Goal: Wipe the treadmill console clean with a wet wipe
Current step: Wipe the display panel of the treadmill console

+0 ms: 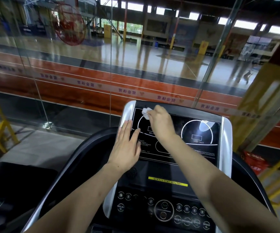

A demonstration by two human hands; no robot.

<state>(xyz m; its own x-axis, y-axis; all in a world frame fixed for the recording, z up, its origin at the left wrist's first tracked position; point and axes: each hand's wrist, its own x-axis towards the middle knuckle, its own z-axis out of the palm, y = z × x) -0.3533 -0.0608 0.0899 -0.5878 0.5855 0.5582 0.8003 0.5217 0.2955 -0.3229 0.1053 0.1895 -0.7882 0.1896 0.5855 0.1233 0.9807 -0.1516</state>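
Head view shows wiping barely begun: right hand (161, 121) pinches the crumpled white wet wipe (146, 113) at the black glossy treadmill console (178, 132)'s top-left corner, left hand (125, 145) flat, fingers relaxed, most left unwiped.

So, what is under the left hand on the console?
The left hand lies flat, fingers straight, on the left edge of the console screen. Small white text shows beside it; whatever is printed under the palm is covered. The right hand holds the wet wipe.
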